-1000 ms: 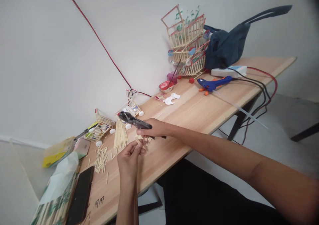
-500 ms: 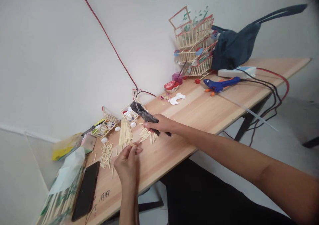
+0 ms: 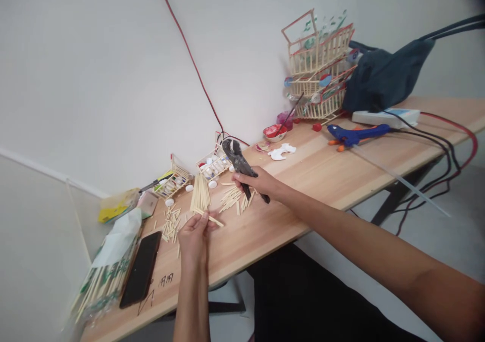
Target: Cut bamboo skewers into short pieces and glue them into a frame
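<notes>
Between the thumb and fingers of my left hand (image 3: 195, 231) are short wooden sticks (image 3: 216, 222), pointing right above the table; how many I cannot tell. My right hand (image 3: 259, 181) grips the handles of black hand cutters (image 3: 239, 161), whose head points up and left, apart from the sticks. Behind my left hand lies a fan of longer wooden sticks (image 3: 200, 193). Cut sticks (image 3: 232, 198) lie under the cutters, and a scattered pile of short pieces (image 3: 172, 225) is left of my left hand.
Along the wall stand small stick baskets (image 3: 172, 185) and a taller stack of stick baskets (image 3: 322, 71). A red paint bowl (image 3: 276, 132), blue glue gun (image 3: 356, 134), power strip (image 3: 386, 116) and dark bag (image 3: 386, 74) are to the right. A phone (image 3: 141, 269) and bagged sticks (image 3: 108, 266) lie left.
The sticks in my left hand now show more clearly, reaching out past the fingers. My right hand still holds the cutters, a little higher and further right in view. The whole view has shifted.
</notes>
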### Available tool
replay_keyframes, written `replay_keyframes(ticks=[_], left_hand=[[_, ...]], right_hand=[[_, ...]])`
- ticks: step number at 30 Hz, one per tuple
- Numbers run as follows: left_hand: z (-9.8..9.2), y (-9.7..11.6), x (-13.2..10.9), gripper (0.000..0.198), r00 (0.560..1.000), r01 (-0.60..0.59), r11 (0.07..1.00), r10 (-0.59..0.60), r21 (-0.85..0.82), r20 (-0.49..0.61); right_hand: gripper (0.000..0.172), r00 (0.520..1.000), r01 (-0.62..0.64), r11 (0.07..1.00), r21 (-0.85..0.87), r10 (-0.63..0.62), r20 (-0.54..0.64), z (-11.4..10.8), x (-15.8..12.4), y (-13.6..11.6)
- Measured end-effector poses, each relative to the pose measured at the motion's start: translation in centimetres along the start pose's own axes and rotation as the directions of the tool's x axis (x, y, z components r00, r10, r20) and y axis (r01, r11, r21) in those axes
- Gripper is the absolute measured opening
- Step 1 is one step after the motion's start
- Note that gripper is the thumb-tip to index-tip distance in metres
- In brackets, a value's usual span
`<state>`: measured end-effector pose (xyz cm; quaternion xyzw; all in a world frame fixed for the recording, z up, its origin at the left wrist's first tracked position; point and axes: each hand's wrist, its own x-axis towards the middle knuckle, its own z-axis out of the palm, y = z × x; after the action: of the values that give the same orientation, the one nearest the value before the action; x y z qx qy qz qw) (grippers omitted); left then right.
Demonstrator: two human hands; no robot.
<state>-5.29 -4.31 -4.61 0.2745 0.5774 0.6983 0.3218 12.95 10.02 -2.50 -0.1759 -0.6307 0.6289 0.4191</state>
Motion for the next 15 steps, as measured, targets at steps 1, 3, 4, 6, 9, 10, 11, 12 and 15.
replay_keyframes(ticks=[1, 3, 4, 6, 9, 10, 11, 12, 15], left_hand=[[0.01, 0.06, -0.01, 0.031, 0.999, 0.026, 1.0, -0.025, -0.016, 0.026], [0.09, 0.16, -0.1, 0.031, 0.996, 0.066, 0.997, -0.065, -0.025, 0.064], [0.14, 0.2, -0.17, 0.031, 0.994, 0.08, 0.996, -0.078, -0.024, 0.074], [0.23, 0.24, -0.29, 0.032, 0.992, 0.098, 0.995, -0.096, -0.022, 0.086], [0.25, 0.16, -0.39, 0.032, 0.991, 0.098, 0.995, -0.096, -0.021, 0.097], [0.22, 0.11, -0.4, 0.031, 0.991, 0.093, 0.995, -0.091, -0.021, 0.102], [0.19, 0.06, -0.41, 0.031, 0.991, 0.088, 0.996, -0.086, -0.021, 0.107], [0.16, 0.02, -0.4, 0.03, 0.991, 0.082, 0.996, -0.08, -0.02, 0.11], [0.09, -0.06, -0.37, 0.028, 0.991, 0.066, 0.998, -0.064, -0.011, 0.119]], right_hand=[[0.035, 1.0, 0.006, 1.0, 0.013, -0.005, -0.003, -0.02, 0.05, 0.18], [0.036, 1.0, 0.007, 0.999, 0.034, -0.007, -0.006, -0.01, 0.1, 0.39], [0.036, 1.0, 0.0, 0.999, 0.038, 0.0, -0.007, 0.02, 0.11, 0.44], [0.038, 1.0, -0.014, 0.999, 0.039, 0.015, -0.007, 0.07, 0.12, 0.49], [0.039, 1.0, -0.026, 0.999, 0.037, 0.026, -0.014, 0.09, 0.16, 0.59], [0.039, 0.999, -0.023, 0.999, 0.039, 0.024, -0.021, 0.07, 0.18, 0.64], [0.039, 0.999, -0.019, 0.999, 0.044, 0.02, -0.028, 0.04, 0.19, 0.67], [0.038, 0.999, -0.014, 0.999, 0.051, 0.015, -0.033, 0.0, 0.2, 0.68], [0.038, 0.999, 0.006, 0.995, 0.096, -0.001, -0.051, -0.17, 0.2, 0.57]])
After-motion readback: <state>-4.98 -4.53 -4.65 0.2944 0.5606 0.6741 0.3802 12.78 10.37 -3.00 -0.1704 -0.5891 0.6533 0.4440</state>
